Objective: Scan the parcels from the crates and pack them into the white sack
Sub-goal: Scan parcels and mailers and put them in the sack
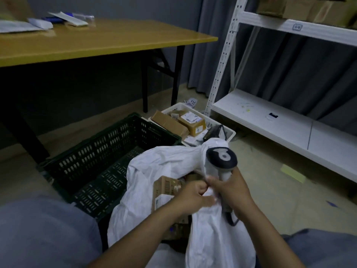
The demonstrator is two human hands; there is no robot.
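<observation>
Left hand [193,198] pinching white sack [154,171], right hand [232,192] gripping scanner [222,157], label [190,117] illegible

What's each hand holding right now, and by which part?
The right hand grips the barcode scanner by its handle; the left hand pinches the white sack at its rim.

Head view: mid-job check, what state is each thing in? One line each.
white sack: mouth open, boxes inside.
left hand: grips the sack's rim.
right hand: holds the scanner, fingers also on the sack's rim.
scanner: upright in the right hand.
green crate: no parcel on its visible floor.
white crate: parcels inside.
</observation>
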